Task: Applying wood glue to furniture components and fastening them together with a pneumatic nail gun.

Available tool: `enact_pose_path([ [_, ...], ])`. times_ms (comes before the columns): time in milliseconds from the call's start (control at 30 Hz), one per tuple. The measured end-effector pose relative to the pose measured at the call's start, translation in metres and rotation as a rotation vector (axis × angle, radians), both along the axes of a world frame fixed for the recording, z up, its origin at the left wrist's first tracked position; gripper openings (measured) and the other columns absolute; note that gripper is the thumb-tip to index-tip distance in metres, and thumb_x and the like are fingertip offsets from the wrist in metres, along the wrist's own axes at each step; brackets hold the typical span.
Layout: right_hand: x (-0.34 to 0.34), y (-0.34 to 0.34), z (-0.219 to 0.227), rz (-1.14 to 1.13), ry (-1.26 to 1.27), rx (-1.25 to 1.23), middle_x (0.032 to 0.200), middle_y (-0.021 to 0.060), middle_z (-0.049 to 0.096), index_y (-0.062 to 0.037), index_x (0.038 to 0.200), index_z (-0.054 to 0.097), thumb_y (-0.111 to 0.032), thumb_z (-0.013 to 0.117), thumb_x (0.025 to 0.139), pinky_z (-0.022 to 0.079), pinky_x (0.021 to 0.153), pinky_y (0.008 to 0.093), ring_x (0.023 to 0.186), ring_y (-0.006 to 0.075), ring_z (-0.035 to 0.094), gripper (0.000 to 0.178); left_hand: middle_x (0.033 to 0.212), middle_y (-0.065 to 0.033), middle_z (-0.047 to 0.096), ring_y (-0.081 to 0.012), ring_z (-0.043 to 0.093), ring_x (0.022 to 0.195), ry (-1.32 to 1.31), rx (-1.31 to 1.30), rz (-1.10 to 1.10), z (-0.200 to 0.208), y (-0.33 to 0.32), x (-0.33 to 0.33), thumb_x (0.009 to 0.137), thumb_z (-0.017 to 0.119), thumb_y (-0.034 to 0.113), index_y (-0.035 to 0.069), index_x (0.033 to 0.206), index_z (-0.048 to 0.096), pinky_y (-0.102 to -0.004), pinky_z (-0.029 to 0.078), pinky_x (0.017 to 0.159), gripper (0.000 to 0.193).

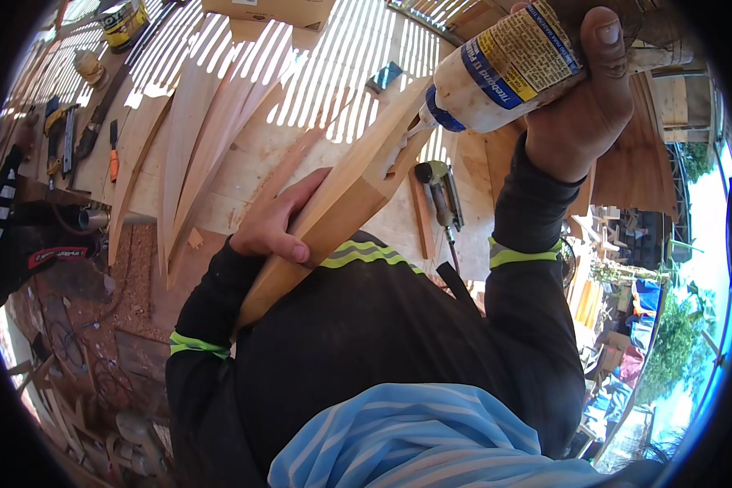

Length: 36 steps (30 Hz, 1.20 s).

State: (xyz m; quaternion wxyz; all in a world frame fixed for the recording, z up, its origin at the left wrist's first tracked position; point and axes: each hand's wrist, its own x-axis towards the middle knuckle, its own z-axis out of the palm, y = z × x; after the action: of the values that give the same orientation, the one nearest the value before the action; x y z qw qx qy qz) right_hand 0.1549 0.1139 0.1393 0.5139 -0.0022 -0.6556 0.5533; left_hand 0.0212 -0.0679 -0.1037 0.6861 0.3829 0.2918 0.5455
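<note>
Head camera view: left hand (278,221) is grasping a notched wooden beam (333,199), right hand (581,122) is gripping a tilted glue bottle (500,77), nozzle (422,124) at the notch (394,159)

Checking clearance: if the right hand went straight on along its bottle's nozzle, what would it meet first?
The upper end of the wooden piece, likely: the nozzle of the bottle points there and may touch it; depth is unclear.

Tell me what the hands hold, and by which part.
Left hand: the wooden piece, by its lower half. Right hand: the white bottle, near its base.
</note>
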Motion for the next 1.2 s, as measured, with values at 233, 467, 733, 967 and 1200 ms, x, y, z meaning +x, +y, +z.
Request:
enact_pose_path([
  [233,-0.003,0.004,-0.002,-0.002,-0.017,0.070,0.093,0.0110,0.068,-0.0002,0.125,0.057,-0.037,0.077,0.093,0.057,0.067,0.0342,0.075,0.0229,0.067,0.053,0.151,-0.0152,0.049,-0.0235,0.048,0.139,-0.011,-0.018,-0.006,-0.001,-0.001,0.000,0.051,0.090,0.053,-0.005,0.163,0.025,-0.0321,0.035,0.117,0.142],
  [467,-0.002,0.003,0.001,-0.034,-0.036,0.053,0.093,0.0106,0.068,-0.0011,0.126,0.057,-0.039,0.077,0.093,0.058,0.068,0.0341,0.075,0.0231,0.068,0.054,0.151,-0.0153,0.049,-0.0232,0.048,0.139,-0.017,-0.017,-0.007,-0.001,0.000,0.000,0.051,0.090,0.053,-0.005,0.163,0.024,-0.0322,0.035,0.117,0.142],
  [733,-0.003,0.007,-0.002,-0.004,-0.022,0.024,0.092,0.0095,0.067,-0.0026,0.126,0.058,-0.038,0.076,0.094,0.057,0.068,0.0343,0.074,0.0228,0.067,0.051,0.151,-0.0151,0.049,-0.0235,0.048,0.139,-0.016,-0.021,-0.015,-0.001,0.001,-0.002,0.052,0.090,0.053,-0.005,0.163,0.024,-0.0326,0.035,0.117,0.142],
  [967,0.000,0.014,-0.006,-0.019,-0.012,0.025,0.094,0.0090,0.067,-0.0027,0.124,0.058,-0.036,0.077,0.094,0.057,0.068,0.0339,0.075,0.0221,0.067,0.049,0.151,-0.0148,0.049,-0.0235,0.048,0.139,-0.020,-0.017,-0.013,-0.001,0.002,-0.002,0.052,0.090,0.053,-0.005,0.163,0.025,-0.0325,0.034,0.117,0.142],
  [1200,0.001,0.014,0.000,-0.035,-0.070,0.076,0.096,0.0105,0.068,-0.0010,0.127,0.057,-0.036,0.077,0.094,0.058,0.067,0.0340,0.076,0.0229,0.068,0.052,0.154,-0.0101,0.046,-0.0190,0.044,0.142,-0.025,-0.044,-0.030,0.003,0.001,-0.002,0.049,0.093,0.061,-0.004,0.163,0.026,-0.0294,0.029,0.118,0.147],
])
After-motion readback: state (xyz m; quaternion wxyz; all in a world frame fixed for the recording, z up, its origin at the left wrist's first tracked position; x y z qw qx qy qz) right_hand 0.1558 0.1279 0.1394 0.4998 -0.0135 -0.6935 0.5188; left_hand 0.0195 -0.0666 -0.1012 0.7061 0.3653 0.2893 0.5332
